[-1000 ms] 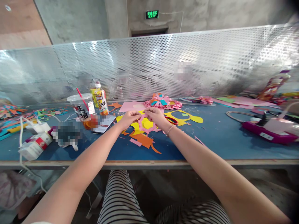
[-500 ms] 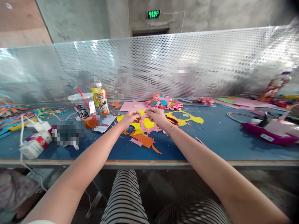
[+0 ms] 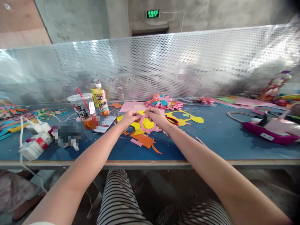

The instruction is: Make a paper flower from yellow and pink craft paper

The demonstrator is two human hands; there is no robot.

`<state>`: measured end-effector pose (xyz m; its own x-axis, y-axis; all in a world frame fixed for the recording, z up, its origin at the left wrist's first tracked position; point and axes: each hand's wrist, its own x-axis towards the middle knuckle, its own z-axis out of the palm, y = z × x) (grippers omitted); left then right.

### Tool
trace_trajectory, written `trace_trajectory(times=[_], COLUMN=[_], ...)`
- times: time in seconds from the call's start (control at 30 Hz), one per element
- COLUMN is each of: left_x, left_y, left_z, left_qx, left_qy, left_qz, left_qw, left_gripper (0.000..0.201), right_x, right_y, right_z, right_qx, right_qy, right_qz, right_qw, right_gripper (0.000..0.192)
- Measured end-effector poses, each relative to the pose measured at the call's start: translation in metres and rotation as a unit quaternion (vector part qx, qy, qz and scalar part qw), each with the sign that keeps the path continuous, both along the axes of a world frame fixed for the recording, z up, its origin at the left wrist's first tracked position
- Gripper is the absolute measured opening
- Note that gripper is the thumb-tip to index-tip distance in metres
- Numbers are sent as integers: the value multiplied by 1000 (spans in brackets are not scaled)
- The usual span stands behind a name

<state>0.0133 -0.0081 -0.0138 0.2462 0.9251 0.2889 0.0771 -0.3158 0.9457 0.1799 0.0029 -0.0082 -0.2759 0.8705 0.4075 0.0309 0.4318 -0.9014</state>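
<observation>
We have both arms stretched out over the blue worktable (image 3: pixel 211 140), and our left hand (image 3: pixel 129 118) and right hand (image 3: pixel 157 117) meet at the top of a pink cut-paper ring with a jagged, toothed outline (image 3: pixel 143 125). Each hand pinches the ring's upper rim between thumb and fingertips, the two grips close together, almost touching. The ring hangs just above a yellow paper sheet with round holes cut out (image 3: pixel 185 118), with orange paper scraps (image 3: pixel 144 140) lying below it toward us.

The risk here, as we judge it, sits in that thin rim: two pinches so near each other, pulling apart or twisting, could tear the paper between them or bend a tooth flat. A slip could also drop the ring among the scraps, where pink offcuts would muddle it.

Room now. On our left a clear plastic cup with a red straw and an orange drink (image 3: pixel 83 109) stands near the left forearm, a yellow drink bottle (image 3: pixel 100 100) just behind it, so a wide swing of that elbow could knock them onto the paper. On our right the blue surface lies open until a magenta-based tool with a cable (image 3: pixel 269 132), well apart. Behind the hands sits a finished pink paper rosette (image 3: pixel 161 102), near the perforated metal screen (image 3: pixel 150 65). The table's near edge runs under our forearms.
</observation>
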Motion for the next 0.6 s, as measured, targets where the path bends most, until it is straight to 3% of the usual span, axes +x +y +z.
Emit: trace_trajectory(times=[0.27,0.6], left_x=[4,4], left_y=[1,2], left_z=[-2,-2], left_qx=[-25,-13], left_qy=[-88,-111], left_qz=[-21,-27], left_qw=[996,993], left_gripper=[21,26], right_x=[-2,-3], right_y=[1,-1], right_z=[-1,0], right_qx=[6,-37], right_qy=[3,53], right_qz=[-9,3], right_qw=[1000,998], right_gripper=[12,15])
